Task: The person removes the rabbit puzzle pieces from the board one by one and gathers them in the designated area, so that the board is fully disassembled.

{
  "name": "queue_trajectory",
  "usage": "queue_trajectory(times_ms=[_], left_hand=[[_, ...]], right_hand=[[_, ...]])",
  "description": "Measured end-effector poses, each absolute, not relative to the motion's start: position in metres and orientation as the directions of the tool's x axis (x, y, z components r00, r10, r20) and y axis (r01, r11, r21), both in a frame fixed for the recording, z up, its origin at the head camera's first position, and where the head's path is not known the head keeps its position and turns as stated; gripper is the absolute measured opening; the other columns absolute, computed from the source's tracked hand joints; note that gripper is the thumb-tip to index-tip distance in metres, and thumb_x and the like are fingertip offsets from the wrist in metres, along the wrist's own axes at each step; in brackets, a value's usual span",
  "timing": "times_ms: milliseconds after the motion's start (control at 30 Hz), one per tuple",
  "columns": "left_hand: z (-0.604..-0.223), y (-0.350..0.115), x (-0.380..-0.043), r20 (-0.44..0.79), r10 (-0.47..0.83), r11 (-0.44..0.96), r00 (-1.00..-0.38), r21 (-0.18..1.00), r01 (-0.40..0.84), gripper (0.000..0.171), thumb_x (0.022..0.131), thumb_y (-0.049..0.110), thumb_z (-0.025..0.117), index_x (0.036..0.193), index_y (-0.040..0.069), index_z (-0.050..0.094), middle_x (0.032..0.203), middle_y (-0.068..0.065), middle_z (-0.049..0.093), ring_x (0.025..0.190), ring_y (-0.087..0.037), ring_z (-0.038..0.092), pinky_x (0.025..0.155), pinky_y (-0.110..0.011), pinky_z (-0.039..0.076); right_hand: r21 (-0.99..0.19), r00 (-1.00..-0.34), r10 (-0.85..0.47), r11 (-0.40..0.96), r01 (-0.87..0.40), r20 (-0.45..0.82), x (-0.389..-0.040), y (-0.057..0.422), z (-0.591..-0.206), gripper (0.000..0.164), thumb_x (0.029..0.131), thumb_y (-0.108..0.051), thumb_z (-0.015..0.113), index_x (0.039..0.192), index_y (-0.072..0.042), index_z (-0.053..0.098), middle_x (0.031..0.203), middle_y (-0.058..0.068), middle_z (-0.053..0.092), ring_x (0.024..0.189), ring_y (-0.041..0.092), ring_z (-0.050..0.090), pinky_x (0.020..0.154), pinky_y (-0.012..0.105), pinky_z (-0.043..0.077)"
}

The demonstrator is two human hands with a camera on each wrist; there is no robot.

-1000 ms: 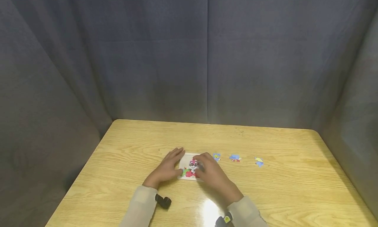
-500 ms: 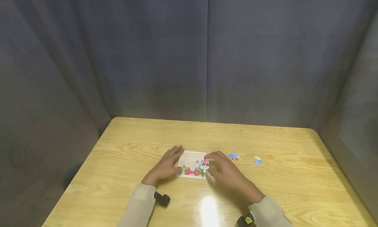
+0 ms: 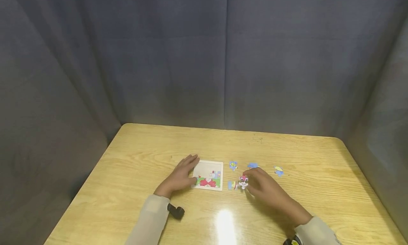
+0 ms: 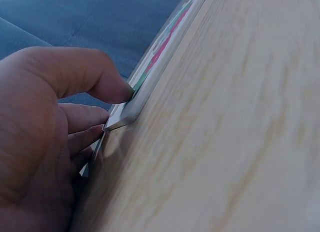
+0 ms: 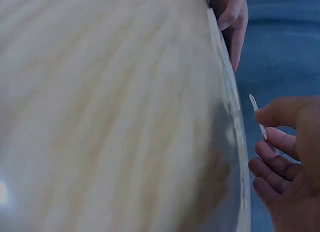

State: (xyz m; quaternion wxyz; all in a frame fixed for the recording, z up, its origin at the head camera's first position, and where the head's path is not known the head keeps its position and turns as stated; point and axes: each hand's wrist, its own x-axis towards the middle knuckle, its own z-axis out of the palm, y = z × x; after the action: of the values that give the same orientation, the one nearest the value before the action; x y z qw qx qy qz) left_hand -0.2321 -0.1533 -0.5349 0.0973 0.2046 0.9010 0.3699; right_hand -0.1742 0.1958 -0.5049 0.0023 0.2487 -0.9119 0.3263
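A shallow white-rimmed puzzle tray (image 3: 207,167) lies on the table, its lower part filled with a green and red picture. My left hand (image 3: 180,177) rests at the tray's left edge. The thumb (image 4: 117,89) presses near one corner and the other fingers lie fairly straight along the side. Right of the tray, my right hand (image 3: 269,190) pinches a puzzle piece (image 3: 243,182) with a pink and white animal face. In the right wrist view that thin puzzle piece (image 5: 258,117) is seen edge-on, held off the table between thumb and index finger.
Loose blue and yellow puzzle pieces lie on the wooden table (image 3: 159,142): one (image 3: 233,165) beside the tray, a partly covered one (image 3: 253,165) behind my right hand, and one (image 3: 278,171) farther right. Another piece (image 3: 232,185) is near the held one. Dark curtains (image 3: 172,60) surround the table.
My right hand has carried the animal-face puzzle piece from over the tray to the right, off the tray. My left hand has stayed at the tray's left edge.
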Motion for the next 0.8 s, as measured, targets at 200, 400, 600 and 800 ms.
queue_trajectory(times_ms=[200, 400, 600, 800], left_hand=[[-0.534, -0.155, -0.229, -0.030, 0.439, 0.644, -0.898, 0.707, 0.292, 0.081, 0.079, 0.018, 0.063, 0.154, 0.014, 0.031, 0.162, 0.002, 0.017, 0.149, -0.023, 0.003, 0.116, -0.059, 0.007], [-0.534, -0.157, -0.226, -0.016, 0.434, 0.636, -0.901, 0.713, 0.294, 0.081, 0.079, 0.018, 0.063, 0.153, 0.013, 0.031, 0.162, 0.001, 0.018, 0.149, -0.023, 0.004, 0.115, -0.060, 0.008], [-0.535, -0.158, -0.228, -0.020, 0.439, 0.640, -0.898, 0.709, 0.297, 0.081, 0.079, 0.018, 0.062, 0.153, 0.014, 0.031, 0.162, 0.002, 0.018, 0.149, -0.022, 0.003, 0.116, -0.058, 0.007], [-0.538, -0.157, -0.228, -0.022, 0.444, 0.649, -0.896, 0.697, 0.305, 0.081, 0.080, 0.018, 0.062, 0.154, 0.014, 0.030, 0.162, 0.002, 0.017, 0.149, -0.020, 0.004, 0.116, -0.057, 0.008]], right_hand=[[-0.586, -0.879, -0.444, 0.671, -0.454, 0.172, -0.167, 0.213, -0.511, 0.040, 0.090, -0.017, 0.068, 0.128, -0.010, 0.056, 0.128, 0.002, 0.052, 0.119, 0.028, 0.051, 0.096, 0.053, 0.048], [-0.557, -0.860, -0.470, 0.668, -0.493, 0.198, -0.166, 0.225, -0.510, 0.040, 0.088, -0.011, 0.069, 0.126, -0.008, 0.057, 0.129, 0.005, 0.051, 0.120, 0.028, 0.044, 0.095, 0.056, 0.046], [-0.523, -0.845, -0.494, 0.675, -0.520, 0.204, -0.165, 0.229, -0.509, 0.039, 0.085, -0.007, 0.069, 0.123, -0.006, 0.059, 0.130, 0.009, 0.050, 0.121, 0.031, 0.042, 0.097, 0.057, 0.044], [-0.517, -0.841, -0.501, 0.675, -0.527, 0.203, -0.164, 0.229, -0.510, 0.040, 0.084, -0.006, 0.069, 0.123, -0.003, 0.059, 0.130, 0.012, 0.050, 0.121, 0.032, 0.041, 0.096, 0.058, 0.044]])
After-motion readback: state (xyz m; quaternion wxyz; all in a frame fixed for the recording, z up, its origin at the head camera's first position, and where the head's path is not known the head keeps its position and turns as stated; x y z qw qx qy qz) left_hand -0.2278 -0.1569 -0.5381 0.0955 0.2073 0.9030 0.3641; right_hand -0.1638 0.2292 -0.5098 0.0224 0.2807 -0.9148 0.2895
